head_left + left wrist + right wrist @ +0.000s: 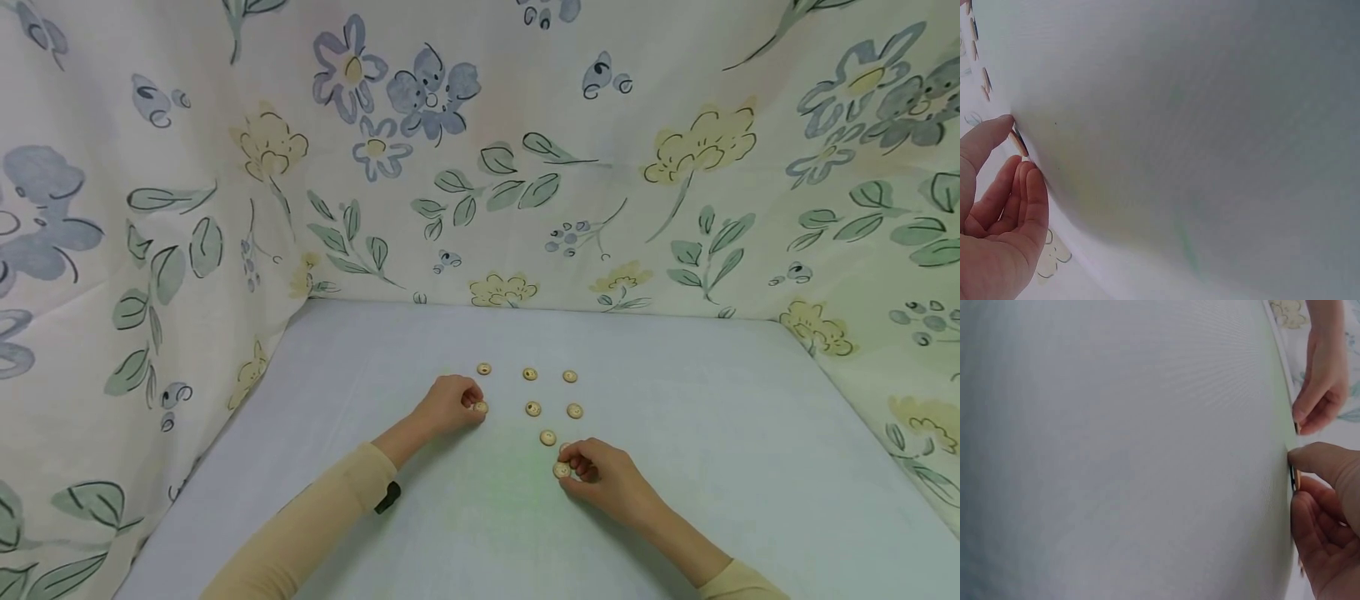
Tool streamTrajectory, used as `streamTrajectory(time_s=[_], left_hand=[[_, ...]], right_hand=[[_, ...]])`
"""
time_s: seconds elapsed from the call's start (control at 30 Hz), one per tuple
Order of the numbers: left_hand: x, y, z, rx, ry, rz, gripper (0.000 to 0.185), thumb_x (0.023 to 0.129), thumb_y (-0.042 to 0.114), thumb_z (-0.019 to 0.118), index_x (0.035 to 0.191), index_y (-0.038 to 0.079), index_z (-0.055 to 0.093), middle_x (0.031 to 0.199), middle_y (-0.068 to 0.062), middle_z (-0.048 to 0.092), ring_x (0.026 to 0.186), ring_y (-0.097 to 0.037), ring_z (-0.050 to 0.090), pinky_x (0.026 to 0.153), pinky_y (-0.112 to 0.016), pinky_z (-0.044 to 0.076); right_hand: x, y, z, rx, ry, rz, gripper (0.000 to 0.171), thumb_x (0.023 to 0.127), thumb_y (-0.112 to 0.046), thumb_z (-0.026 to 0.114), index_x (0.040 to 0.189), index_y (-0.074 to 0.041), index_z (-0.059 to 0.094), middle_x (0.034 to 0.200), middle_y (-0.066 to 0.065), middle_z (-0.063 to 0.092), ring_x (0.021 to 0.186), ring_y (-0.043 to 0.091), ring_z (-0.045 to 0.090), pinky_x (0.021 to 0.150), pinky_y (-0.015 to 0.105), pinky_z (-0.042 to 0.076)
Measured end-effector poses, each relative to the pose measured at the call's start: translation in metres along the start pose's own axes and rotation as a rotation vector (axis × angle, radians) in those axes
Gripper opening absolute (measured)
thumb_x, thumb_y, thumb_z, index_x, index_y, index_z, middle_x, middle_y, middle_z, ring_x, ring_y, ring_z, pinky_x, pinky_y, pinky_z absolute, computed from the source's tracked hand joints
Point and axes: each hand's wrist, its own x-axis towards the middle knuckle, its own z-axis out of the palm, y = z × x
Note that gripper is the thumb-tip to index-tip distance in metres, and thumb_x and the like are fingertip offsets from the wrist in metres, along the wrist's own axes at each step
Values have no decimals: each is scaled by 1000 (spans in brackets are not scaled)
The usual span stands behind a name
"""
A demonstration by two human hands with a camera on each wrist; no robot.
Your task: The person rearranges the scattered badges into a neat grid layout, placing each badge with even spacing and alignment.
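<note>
At the left of a loose group of small round wooden discs, my left hand [452, 404] holds one wooden disc [481, 407] between thumb and fingers, low at the tabletop. In the left wrist view the edge of this disc [1019, 144] shows between thumb and fingertips. Nearer the front, my right hand [611, 479] pinches another disc [562, 471]; its dark-and-light edge shows in the right wrist view, where the left hand [1324, 381] appears beyond. Just behind the right fingers lies a partly hidden disc [564, 449], and beside it another disc [548, 437].
Three discs form a back row, including the middle disc [530, 374]. Two more, one a right-hand disc [574, 411], lie in front of them. A pale cloth covers the table [712, 433]. Floral curtains [480, 183] hang behind and at both sides.
</note>
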Motion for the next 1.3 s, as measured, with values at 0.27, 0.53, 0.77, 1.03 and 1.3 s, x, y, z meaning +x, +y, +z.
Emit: streamTrajectory(time_s=[0.27,0.53,0.77,1.03,1.3], left_hand=[[-7,-1,1,-11,38,30,18,79,7,76,92,0,68,82,-4,59,77,-15,52,73,-30,47],[-12,1,5,29,76,44,25,77,10,81,97,1,69,84,-5,60,77,-13,51,71,-27,44],[-19,7,6,24,56,99,23,76,12,82,92,2,68,81,-6,59,76,-15,51,70,-27,43],[-30,13,12,20,35,144,27,77,14,81,97,1,69,85,-6,61,79,-18,54,72,-27,46],[-41,21,19,-10,29,200,28,77,14,82,97,0,69,86,-7,62,80,-20,56,74,-27,47]], right_hand=[[0,1,0,-11,0,-9,27,80,-5,78,103,-11,66,89,-6,60,79,9,57,67,23,52],[0,0,0,-3,7,-15,27,80,-4,78,103,-10,66,89,-6,61,79,10,57,67,24,52],[1,0,0,-13,6,-13,27,79,-4,79,103,-10,66,89,-5,61,79,9,57,67,24,52],[1,-1,0,-9,7,-15,27,80,-3,78,102,-9,66,89,-5,61,79,11,57,67,24,52],[1,-2,-1,-12,-6,12,27,80,-5,78,103,-10,66,89,-5,60,79,10,57,68,24,52]])
